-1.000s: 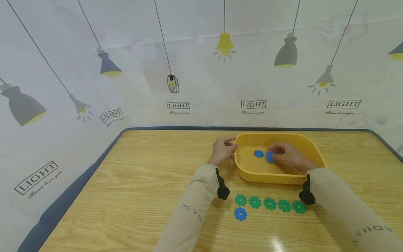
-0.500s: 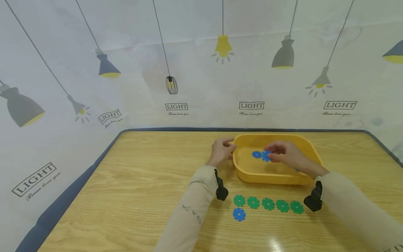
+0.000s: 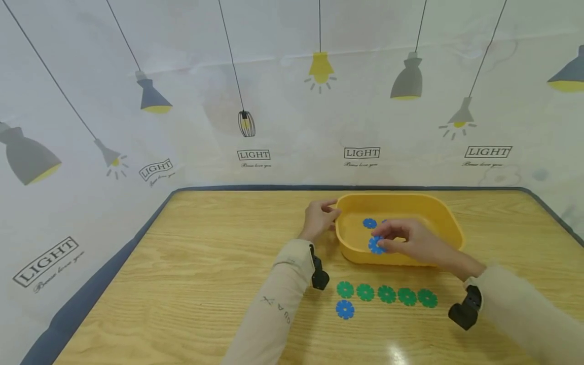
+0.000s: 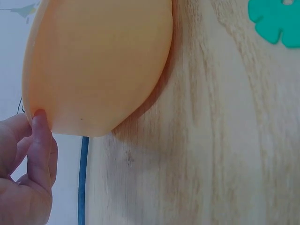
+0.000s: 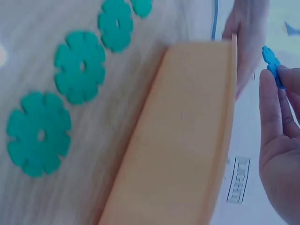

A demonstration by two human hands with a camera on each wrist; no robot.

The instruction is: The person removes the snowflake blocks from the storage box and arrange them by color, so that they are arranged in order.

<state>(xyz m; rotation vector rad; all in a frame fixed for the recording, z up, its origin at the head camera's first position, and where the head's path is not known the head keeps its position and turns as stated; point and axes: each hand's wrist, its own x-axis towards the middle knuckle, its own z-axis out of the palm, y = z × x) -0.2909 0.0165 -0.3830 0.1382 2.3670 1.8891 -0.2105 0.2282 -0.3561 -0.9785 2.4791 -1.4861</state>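
Note:
My right hand (image 3: 412, 241) pinches a blue notched plastic disc (image 3: 376, 245) between thumb and fingers, over the near rim of the yellow tub (image 3: 401, 258). In the right wrist view the blue disc (image 5: 271, 61) shows nearly edge-on at the fingertips. My left hand (image 3: 318, 220) grips the tub's left end; the left wrist view has its fingers (image 4: 41, 145) at the tub's rim. Inside the tub lies another blue disc (image 3: 369, 223), with one more partly hidden behind my right hand. On the table, a blue disc (image 3: 344, 309) sits below the leftmost green disc (image 3: 345, 290).
A row of several green discs (image 3: 387, 294) runs along the table (image 3: 205, 284) in front of the tub. Behind the table stands a wall covering (image 3: 292, 101) printed with lamps. Black camera mounts (image 3: 466, 308) sit on both wrists.
My right hand has lifted a blue disc from the tub's floor and brought it toward the near rim. The left hand stays on the tub's end.

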